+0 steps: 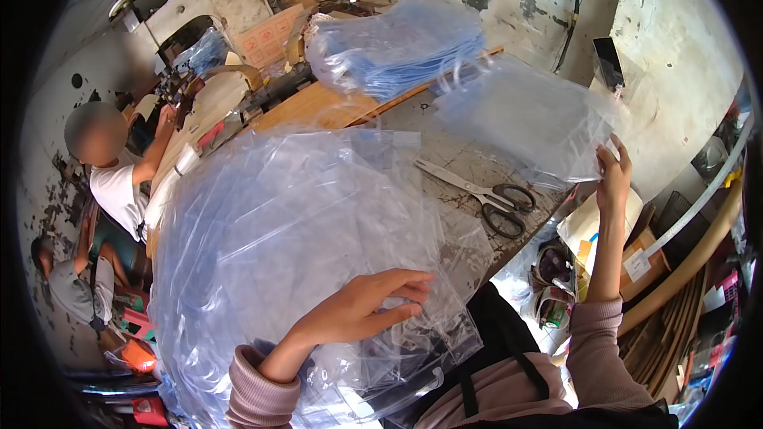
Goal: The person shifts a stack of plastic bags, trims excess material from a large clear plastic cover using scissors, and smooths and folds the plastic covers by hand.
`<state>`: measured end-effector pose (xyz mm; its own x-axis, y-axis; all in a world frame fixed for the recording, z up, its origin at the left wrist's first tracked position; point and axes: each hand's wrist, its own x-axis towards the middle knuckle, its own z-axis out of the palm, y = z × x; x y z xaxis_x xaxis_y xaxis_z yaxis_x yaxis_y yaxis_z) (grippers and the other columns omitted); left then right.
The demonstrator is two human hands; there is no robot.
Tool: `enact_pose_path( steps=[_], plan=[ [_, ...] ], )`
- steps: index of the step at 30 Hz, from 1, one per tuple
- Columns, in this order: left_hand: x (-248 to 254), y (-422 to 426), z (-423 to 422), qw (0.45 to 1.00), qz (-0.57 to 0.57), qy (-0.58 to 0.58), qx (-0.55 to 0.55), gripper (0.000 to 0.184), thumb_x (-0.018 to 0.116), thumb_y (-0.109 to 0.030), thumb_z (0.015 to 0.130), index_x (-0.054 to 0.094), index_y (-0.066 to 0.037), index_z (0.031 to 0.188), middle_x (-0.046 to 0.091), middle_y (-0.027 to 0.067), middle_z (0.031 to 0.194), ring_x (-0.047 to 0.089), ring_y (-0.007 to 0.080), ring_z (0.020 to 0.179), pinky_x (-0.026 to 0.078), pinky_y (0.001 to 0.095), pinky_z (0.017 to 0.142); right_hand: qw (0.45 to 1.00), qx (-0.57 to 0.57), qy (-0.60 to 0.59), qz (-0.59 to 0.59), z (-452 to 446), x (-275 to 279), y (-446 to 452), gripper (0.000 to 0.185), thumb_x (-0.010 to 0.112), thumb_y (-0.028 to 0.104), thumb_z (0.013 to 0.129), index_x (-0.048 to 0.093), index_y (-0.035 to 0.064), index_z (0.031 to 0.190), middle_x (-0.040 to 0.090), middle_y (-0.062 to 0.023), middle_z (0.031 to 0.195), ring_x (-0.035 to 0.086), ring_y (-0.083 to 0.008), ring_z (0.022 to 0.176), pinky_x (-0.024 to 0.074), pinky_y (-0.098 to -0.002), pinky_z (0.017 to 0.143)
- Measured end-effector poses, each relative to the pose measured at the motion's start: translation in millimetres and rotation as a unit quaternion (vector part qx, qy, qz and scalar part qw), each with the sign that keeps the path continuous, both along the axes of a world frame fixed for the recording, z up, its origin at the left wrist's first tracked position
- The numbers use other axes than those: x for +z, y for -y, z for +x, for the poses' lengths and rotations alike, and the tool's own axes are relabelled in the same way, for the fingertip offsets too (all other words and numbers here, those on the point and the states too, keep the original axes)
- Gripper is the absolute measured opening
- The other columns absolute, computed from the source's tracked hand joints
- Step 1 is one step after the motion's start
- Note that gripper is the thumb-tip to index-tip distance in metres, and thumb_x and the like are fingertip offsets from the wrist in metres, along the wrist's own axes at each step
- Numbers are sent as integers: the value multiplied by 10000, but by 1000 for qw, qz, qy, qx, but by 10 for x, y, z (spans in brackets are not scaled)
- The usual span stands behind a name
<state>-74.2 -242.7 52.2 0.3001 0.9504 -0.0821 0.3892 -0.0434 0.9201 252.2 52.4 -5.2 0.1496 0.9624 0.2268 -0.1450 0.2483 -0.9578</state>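
Note:
A big heap of clear plastic bags point(294, 214) spreads over the near left of the table. Over its right part is my left hand point(362, 306), fingers apart and slightly curled, with nothing visibly gripped. My right hand point(613, 167) pinches the right edge of a flat clear plastic bag point(532, 107), which lies across the table's far right side. Between the heap and that bag, black-handled scissors point(485, 195) lie with their blades pointing left. A neat stack of clear bluish bags point(405, 44) sits at the back.
Two people point(119, 183) are at the left, one reaching toward machines. A wooden board point(318, 107) lies behind the heap. A phone point(609, 62) hangs on the right wall. Below the table's right edge stand cardboard point(640, 266), tins and a long curved tube point(687, 266).

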Motion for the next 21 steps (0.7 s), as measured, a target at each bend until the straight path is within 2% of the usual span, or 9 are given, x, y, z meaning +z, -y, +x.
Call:
enact_pose_path(
  steps=[5,6,10,12,15,16,17,18,21],
  plan=[
    [13,-1,0,999,17,-39,-12,421,584,-173,898,464,-26,1274,584,159,1145,611,238,1033,480,342,851,993,-72,95,-24,-3,-351,-6,564,572,88,836,341,-85,1319,601,-165,977,545,-126,861,436,-243,716],
    [20,-1,0,999,18,-40,-7,421,584,-173,898,464,-26,1274,584,159,1145,611,238,1033,480,342,851,990,-80,106,-42,-39,-390,-33,576,569,106,833,336,-76,1327,606,-211,1010,572,-213,875,448,-313,799],
    [-1,-4,4,997,39,-64,-19,393,584,-187,897,486,-18,1237,586,163,1111,617,246,1006,484,344,829,949,-163,270,22,8,-671,-350,594,595,128,831,335,-86,1320,574,-265,1048,565,-305,890,433,-383,859],
    [2,0,2,996,50,-68,-20,382,584,-188,896,493,-10,1221,583,159,1097,620,250,985,488,349,819,762,-363,492,214,31,-700,-426,619,616,154,831,332,-72,1332,520,-295,1109,536,-329,897,428,-431,848],
    [85,-12,-40,990,83,-113,-20,369,597,-178,878,511,-1,1190,571,149,1070,612,265,951,489,357,814,690,-462,484,275,-263,-29,214,521,611,147,842,419,-12,1300,482,-251,1199,522,-295,968,445,-409,835],
    [96,-12,-60,961,167,-222,9,366,598,-176,871,517,-10,1187,565,144,1063,605,272,946,486,358,815,692,-454,486,280,-368,53,393,521,611,147,842,419,-12,1300,482,-251,1199,522,-295,968,445,-409,835],
    [87,-4,-73,912,245,-328,35,364,600,-173,863,523,-20,1184,560,138,1056,599,279,942,484,360,816,803,-302,439,267,-454,99,583,441,592,118,847,467,15,1257,494,-213,1198,519,-275,967,454,-385,813],
    [36,5,-115,877,253,-401,73,411,637,-207,821,524,-98,1201,516,107,1183,530,262,1092,426,387,921,884,-141,376,242,-569,168,813,370,574,88,851,515,42,1214,506,-174,1197,516,-256,966,464,-361,790],
    [67,-10,-171,844,252,-465,92,429,640,-246,816,521,-105,1204,467,121,1246,466,278,1179,367,438,995,889,63,353,283,-1076,206,1524,254,594,-31,776,618,56,1012,540,-125,1125,561,-226,964,484,-286,695]
  ],
)
